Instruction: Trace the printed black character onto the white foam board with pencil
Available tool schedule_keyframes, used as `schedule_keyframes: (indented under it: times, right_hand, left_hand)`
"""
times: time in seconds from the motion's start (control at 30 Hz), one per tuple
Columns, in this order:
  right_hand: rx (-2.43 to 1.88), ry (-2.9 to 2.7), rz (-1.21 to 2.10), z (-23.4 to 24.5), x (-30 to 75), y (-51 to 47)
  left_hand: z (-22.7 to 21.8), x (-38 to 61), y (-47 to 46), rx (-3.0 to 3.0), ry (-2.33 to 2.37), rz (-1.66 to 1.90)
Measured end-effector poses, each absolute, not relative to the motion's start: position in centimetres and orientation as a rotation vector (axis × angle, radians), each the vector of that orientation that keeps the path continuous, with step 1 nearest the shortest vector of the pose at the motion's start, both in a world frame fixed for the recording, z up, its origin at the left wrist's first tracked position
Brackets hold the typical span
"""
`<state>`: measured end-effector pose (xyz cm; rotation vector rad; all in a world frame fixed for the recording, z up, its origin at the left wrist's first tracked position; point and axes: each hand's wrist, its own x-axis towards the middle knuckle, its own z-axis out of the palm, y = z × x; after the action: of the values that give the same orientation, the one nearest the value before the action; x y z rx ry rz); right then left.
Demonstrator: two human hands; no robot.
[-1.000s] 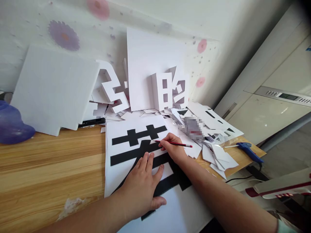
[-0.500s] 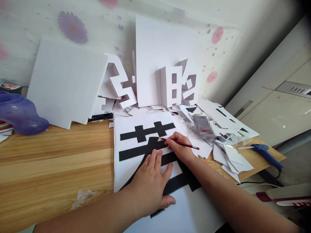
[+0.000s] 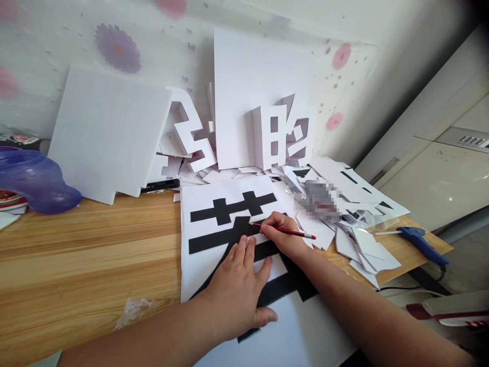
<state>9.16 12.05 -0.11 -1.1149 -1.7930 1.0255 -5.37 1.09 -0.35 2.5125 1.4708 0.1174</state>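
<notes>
My right hand (image 3: 280,233) pinches a red and black pencil (image 3: 294,232), its tip at the edge of a black character cutout (image 3: 212,239). The cutout lies on a white board (image 3: 208,193) on the wooden table (image 3: 95,244). My left hand (image 3: 239,285) rests flat with spread fingers on the cutout and board, just below the pencil tip. Both hands and forearms hide parts of the black shape. Its upper piece (image 3: 233,207) shows fully above my hands.
White three-dimensional characters (image 3: 269,137) stand at the back by a tall white panel (image 3: 237,66). White scraps (image 3: 372,250) and a blue glue gun (image 3: 422,244) lie on the right. At left are a purple plastic container (image 3: 38,178), another white panel (image 3: 110,132) and a black cutter (image 3: 160,185).
The pencil tip and my right hand have shifted slightly downward along the cutout's edge. My left hand stays in place on the board. The view has moved a little.
</notes>
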Motion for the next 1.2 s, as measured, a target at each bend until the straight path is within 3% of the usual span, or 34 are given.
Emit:
schedule_keyframes:
  times: [0.47,1.2]
  right_hand:
    - [-1.033,-1.423,1.31,0.6,6.5,14.3]
    - [-1.161,-1.577,1.117,-0.4,5.0,14.0]
  left_hand:
    - [0.1,-5.1,1.2,2.494,1.493,0.067]
    - [0.0,-4.9,1.1,2.534,1.519,0.052]
